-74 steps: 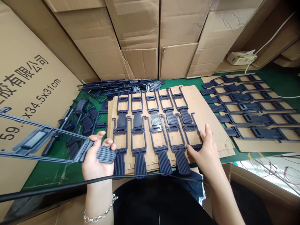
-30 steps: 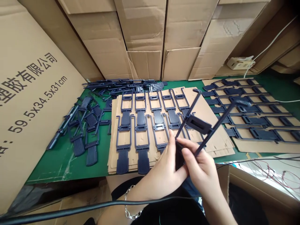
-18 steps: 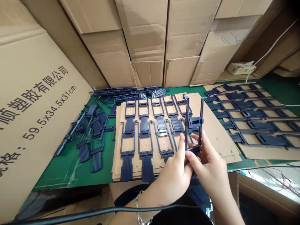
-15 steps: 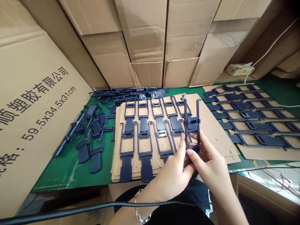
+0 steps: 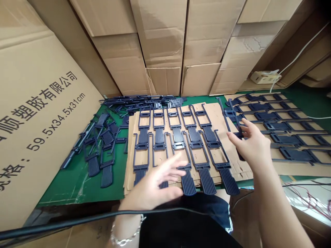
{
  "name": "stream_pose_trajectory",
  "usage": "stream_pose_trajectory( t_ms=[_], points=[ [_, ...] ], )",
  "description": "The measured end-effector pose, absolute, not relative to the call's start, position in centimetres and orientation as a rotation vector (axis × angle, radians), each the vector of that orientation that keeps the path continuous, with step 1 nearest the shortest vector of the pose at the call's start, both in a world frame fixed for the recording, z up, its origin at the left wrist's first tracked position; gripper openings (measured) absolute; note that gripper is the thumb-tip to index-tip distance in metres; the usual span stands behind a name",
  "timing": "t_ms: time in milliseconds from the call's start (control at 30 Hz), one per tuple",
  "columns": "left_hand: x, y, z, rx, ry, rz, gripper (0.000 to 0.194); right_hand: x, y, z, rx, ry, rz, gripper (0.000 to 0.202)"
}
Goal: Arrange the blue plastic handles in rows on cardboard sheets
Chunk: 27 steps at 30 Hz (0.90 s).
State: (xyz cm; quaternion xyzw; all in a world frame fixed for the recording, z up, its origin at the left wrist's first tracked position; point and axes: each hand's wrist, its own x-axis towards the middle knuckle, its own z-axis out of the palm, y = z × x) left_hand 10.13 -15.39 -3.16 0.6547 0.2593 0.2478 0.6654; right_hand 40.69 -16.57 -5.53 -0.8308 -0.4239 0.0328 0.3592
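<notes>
Dark frame [image 5: 230, 113] has shifted right, out of the two-hand hold, now over the cardboard stack's [image 5: 243, 168] right edge; contact below unclear. Right hand [image 5: 249, 143] holds it between thumb and fingers. Left hand [image 5: 165, 179] has let go, blurry, nothing gripped, fingers spread wide over the near row [image 5: 179, 146]. Far row [image 5: 173, 114] sits just behind. Loose frames [image 5: 107, 136] lie left on green table [image 5: 69, 189].
</notes>
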Motion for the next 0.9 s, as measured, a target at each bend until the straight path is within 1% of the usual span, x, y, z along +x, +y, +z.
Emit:
stream_pose_trajectory(
  t_ms=[33,100,167,300,400,467,533,700,900],
  points=[
    [8.6,-15.0,-3.4,1.441,0.618,0.676,0.059,42.0,-15.8,-5.9,-2.21,-1.136,0.071,0.069],
    [5.6,-14.2,-4.0,1.381,0.807,0.848,0.051,43.9,-14.5,-6.6,-2.322,-1.182,0.052,0.068],
    [2.6,-13.6,-4.3,1.349,1.012,0.919,0.053,44.9,-13.4,-7.5,-2.383,-1.267,0.025,0.065],
    [-2.5,-12.9,-3.9,1.27,1.361,0.913,0.058,45.1,-12.3,-8.9,-2.381,-1.36,-0.026,0.063],
    [-5.0,-13.1,-3.1,1.225,1.592,0.953,0.056,44.9,-12.0,-9.6,-2.369,-1.43,-0.057,0.06],
    [-6.0,-13.4,-2.8,1.167,1.707,0.925,0.06,44.9,-11.7,-9.9,-2.364,-1.476,-0.069,0.058],
    [-6.8,-13.7,-2.8,1.132,1.769,0.871,0.061,44.9,-11.4,-10.1,-2.361,-1.509,-0.067,0.06],
    [-7.4,-14.3,-3.3,1.186,1.808,0.768,0.058,45.3,-10.5,-10.0,-2.378,-1.52,-0.023,0.072],
    [-6.4,-14.0,-3.0,1.128,1.823,0.731,0.068,45.6,-9.7,-9.6,-2.394,-1.498,0.015,0.076]
  ],
)
